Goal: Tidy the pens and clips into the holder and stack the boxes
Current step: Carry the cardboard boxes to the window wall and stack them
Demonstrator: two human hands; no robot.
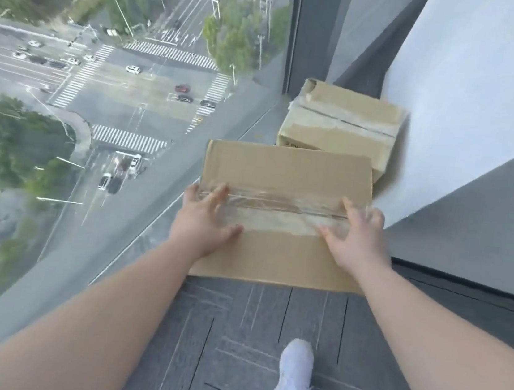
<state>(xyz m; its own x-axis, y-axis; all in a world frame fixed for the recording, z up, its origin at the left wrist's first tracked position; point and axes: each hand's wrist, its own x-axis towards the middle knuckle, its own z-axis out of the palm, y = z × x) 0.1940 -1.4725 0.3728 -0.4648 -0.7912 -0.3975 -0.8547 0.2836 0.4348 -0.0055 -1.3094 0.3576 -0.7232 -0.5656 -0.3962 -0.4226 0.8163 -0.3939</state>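
**Both hands on the taped box by the window**

We have the near cardboard box (pixel 287 172) right in front of us, clear tape running across its top, and it sits between our two hands. Our left hand (pixel 205 221) grips its left edge, fingers (pixel 217 194) spread wide over the tape; our right hand (pixel 360 236) clasps the right edge, fingers splayed the same way. We cannot tell if the box rests on the floor or is lifted. Just beyond it a second cardboard box (pixel 342 121) sits in the corner against the white wall (pixel 477 76). Grey carpet tiles (pixel 231 337) lie below us, our white shoe (pixel 293 374) on them. To our left, the floor-to-ceiling window (pixel 101 78) looks down on a street crossing.
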